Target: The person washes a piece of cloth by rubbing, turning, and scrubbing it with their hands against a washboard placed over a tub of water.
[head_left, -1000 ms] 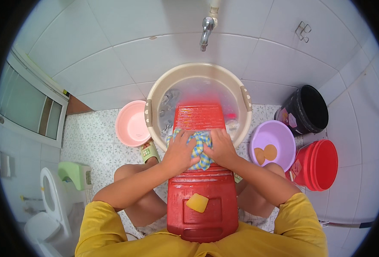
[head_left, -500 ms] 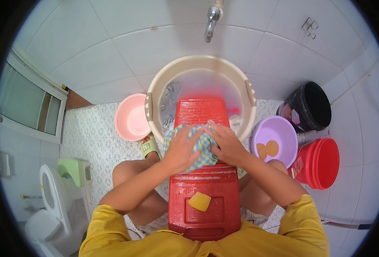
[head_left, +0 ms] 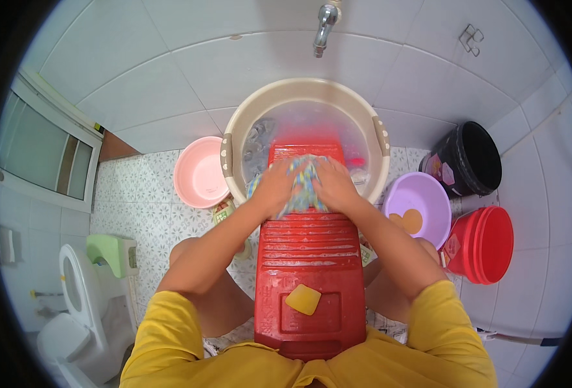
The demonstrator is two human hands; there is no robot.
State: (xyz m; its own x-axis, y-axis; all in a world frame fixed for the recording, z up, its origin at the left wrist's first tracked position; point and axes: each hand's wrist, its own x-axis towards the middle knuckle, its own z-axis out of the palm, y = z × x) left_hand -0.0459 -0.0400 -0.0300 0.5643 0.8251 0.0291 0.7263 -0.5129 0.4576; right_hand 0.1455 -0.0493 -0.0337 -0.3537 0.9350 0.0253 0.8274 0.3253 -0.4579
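Both my hands press a blue, green and yellow checked cloth (head_left: pixel 306 183) onto the upper part of a red ridged washboard (head_left: pixel 308 240). My left hand (head_left: pixel 275 185) grips its left side and my right hand (head_left: pixel 336 185) its right side; motion smears the cloth and some fingers. The board slopes from my lap into a large beige basin (head_left: pixel 297 89), its far end under cloudy water. Wet, foamy streaks mark the bared ridges. A yellow bar of soap (head_left: pixel 303 299) lies on the flat near part of the board.
Dark cloth (head_left: pixel 257 139) lies in the basin water. To the left stand a pink basin (head_left: pixel 202 173) and a green stool (head_left: pixel 112 252). On the right are a purple basin (head_left: pixel 436 194), a black bucket (head_left: pixel 478 158) and a red bucket (head_left: pixel 486 246). A tap (head_left: pixel 325 29) hangs above the basin.
Both hands have pushed the checked cloth away from me, up the washboard toward the water. More of the board's ridges now show. The soap stays in place on the board.
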